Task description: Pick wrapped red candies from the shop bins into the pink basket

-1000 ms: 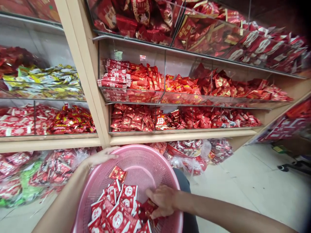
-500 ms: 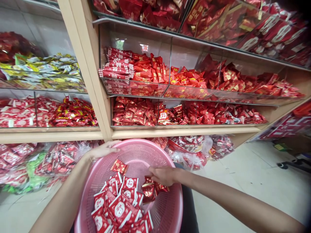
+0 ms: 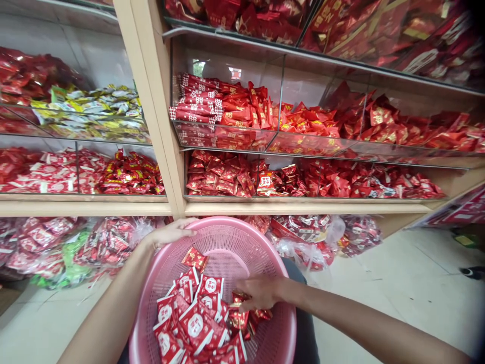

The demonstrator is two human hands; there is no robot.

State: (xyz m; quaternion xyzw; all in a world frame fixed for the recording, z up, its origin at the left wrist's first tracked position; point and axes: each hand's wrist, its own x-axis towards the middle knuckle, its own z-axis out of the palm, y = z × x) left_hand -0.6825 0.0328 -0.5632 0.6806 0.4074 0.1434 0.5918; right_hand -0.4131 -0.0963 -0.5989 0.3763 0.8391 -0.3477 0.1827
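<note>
A pink perforated plastic basket [image 3: 282,323] sits at my lap. My left hand [image 3: 172,233] grips its rim at the upper left, fingers over the edge. Inside the basket, on the right, my right hand [image 3: 261,292] has its fingers curled over several shiny dark-red and gold packets [image 3: 239,319]; its palm side is hidden. A pile of red packets with white ends and white round labels [image 3: 195,326] fills the lower left of the basket. One red packet with gold print [image 3: 195,258] lies apart near the far left wall.
Ahead stands a wooden shelf [image 3: 303,209] with glass-fronted compartments of red packets [image 3: 222,177] and yellow-white packets [image 3: 98,108]. Below it, clear bags of packets [image 3: 113,240] rest on the tiled floor [image 3: 386,298], left and right of the basket.
The view has turned slightly left, so everything appears shifted right. My right hand has moved down and nearer to me in the basket, and the gold-red packets have shifted with it.
</note>
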